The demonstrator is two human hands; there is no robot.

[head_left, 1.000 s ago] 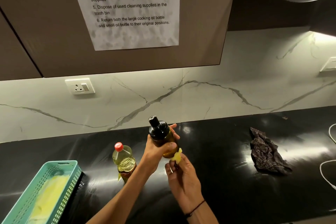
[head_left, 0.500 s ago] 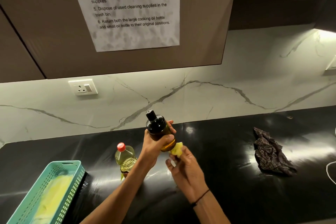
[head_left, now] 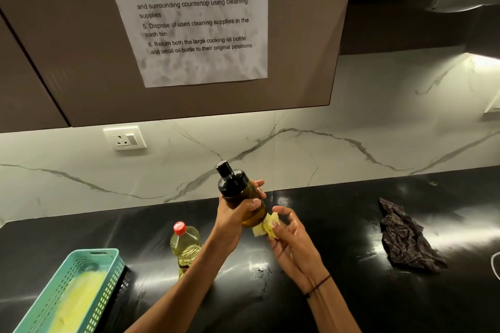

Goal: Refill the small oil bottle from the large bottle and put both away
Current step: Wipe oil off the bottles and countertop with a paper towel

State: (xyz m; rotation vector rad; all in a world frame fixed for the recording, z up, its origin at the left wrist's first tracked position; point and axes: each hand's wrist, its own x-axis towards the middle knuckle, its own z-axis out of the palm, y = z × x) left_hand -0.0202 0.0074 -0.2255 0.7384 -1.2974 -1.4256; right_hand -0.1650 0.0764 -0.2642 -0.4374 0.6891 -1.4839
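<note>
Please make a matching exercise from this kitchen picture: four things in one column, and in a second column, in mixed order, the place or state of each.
Things
1. small amber oil bottle with black cap
2. large clear oil bottle with red cap
3. dark checked cloth
4. teal perforated plastic basket

Places or states
A. crumpled on the black counter, far right
B. held tilted in the left hand
C. at the lower left, with something yellow inside
D. standing upright on the counter

Pairs: 1-B, 2-D, 3-A, 4-C

Home kitchen, black stone countertop (head_left: 351, 224), marble-look backsplash (head_left: 324, 149), wall cabinet (head_left: 67, 48), wall socket (head_left: 125, 138)
</note>
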